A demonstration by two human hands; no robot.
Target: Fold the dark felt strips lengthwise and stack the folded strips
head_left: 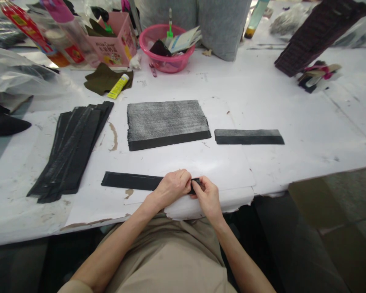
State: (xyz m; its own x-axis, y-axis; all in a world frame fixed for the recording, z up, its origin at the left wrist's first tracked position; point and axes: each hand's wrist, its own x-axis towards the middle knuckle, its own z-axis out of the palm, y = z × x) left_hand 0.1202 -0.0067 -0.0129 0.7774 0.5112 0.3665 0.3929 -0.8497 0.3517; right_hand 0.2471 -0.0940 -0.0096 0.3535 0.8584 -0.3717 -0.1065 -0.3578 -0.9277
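A long black fabric strip [131,181] lies along the table's front edge, its right end between my hands. My left hand [174,183] is closed over the strip near that end. With thumb and fingers, my right hand [206,194] pinches the tip, which looks bent or folded; my fingers partly hide it. Beyond my hands lies a grey, fuzzy-faced rectangular piece [167,120] with a black band along its near edge. A short strip [249,137], grey above and black below, sits to its right.
Fanned black strips [73,150] form a pile at left. Behind are a yellow tube [118,86] on dark cloth, a pink basin [167,61] of small items, a pink box [112,51] and bottles. A dark ridged stack [317,36] leans at back right.
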